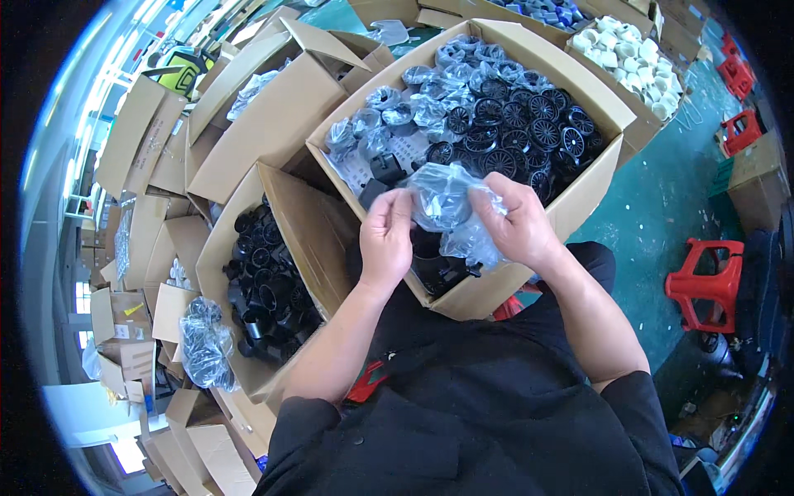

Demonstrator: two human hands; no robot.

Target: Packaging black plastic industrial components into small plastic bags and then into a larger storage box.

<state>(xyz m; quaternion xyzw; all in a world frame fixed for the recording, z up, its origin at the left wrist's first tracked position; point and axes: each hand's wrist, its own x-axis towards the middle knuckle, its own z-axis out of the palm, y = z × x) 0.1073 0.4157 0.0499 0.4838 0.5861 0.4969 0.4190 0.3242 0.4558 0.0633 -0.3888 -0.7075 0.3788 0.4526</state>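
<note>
Both hands hold a clear plastic bag [442, 198] above a large open carton [571, 219]. Something round and dark shows through the film, too blurred by the plastic to name. My left hand [387, 236] pinches the bag's left edge between thumb and fingers. On the other side, my right hand [519, 221] grips the crumpled plastic, its thumb pressed on top. Inside the carton, black spoked wheel-shaped parts [517, 124] lie loose on the right. Several bagged round parts [426, 107] fill its left and far side.
Left of the carton, another box [217, 248] holds black cup-like parts [269, 289], with a bagged bundle [207, 343] beside it. More cartons [260, 116] crowd the left. White cylindrical pieces [633, 62] fill a box at the far right. A red stool [707, 281] stands on the green floor.
</note>
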